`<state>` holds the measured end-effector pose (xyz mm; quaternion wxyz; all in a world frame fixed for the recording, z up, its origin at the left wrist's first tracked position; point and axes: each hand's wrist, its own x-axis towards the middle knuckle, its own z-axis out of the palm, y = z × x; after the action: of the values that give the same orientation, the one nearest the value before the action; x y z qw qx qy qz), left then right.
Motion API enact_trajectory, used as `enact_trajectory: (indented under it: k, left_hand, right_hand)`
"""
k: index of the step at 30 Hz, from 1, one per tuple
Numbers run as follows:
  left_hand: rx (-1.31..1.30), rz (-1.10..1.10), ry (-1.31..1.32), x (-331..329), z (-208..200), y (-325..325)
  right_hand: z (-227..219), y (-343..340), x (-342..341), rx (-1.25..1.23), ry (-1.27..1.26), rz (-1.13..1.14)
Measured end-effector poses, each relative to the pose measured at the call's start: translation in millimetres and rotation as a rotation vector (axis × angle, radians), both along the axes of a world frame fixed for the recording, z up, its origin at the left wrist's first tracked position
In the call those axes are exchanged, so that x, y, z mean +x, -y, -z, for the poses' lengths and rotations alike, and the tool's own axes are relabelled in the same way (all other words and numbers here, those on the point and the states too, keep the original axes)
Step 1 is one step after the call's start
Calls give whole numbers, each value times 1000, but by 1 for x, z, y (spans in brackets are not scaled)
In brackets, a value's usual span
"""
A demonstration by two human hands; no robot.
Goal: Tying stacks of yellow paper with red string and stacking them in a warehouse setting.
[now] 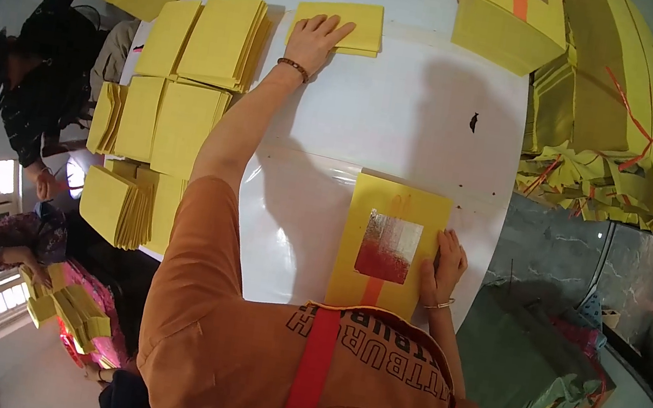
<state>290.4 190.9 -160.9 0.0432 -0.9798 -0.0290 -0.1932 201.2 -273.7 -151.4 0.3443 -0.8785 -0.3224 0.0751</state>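
My left hand [315,40] is stretched far forward, its fingers spread and lying on top of a small stack of folded yellow paper [362,30]. A bead bracelet circles that wrist. Close to my body, a yellow paper sheet or stack [352,233] lies lengthwise, printed with a silver-and-red square and an orange strip. My right hand [445,268] rests along its right edge, thumb apart from the fingers, touching the side without gripping. My shirt hides the near end of this paper.
Several folded yellow paper stacks [191,120] stand to the left on the white table [389,121]. A taller yellow block [509,24] sits at the far right, beside large tied bundles [613,95]. Green sacking [505,366] lies at lower right. People [47,69] work at left.
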Motion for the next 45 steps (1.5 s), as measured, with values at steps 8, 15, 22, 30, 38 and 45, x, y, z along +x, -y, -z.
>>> enact_trajectory:
  k: [8,15,22,30,38,45]
  left_hand:
    - [-25,34,-173,-11,-8,-2]
    - [-43,39,-257,-10,-7,-4]
    - [-15,72,-219,-12,0,-12]
    - [23,53,-253,-8,-3,-10]
    - [94,101,-297,-13,-32,-5]
    - [-257,255,16,-80,-67,127]
  right_hand:
    - [1,-1,-2,10,-10,12]
    - [3,0,-2,18,-9,14]
    - [1,-1,0,28,-2,0]
    - [3,-2,2,15,34,12]
    - [0,-1,-1,88,47,-2]
    - [-1,7,-12,76,31,14]
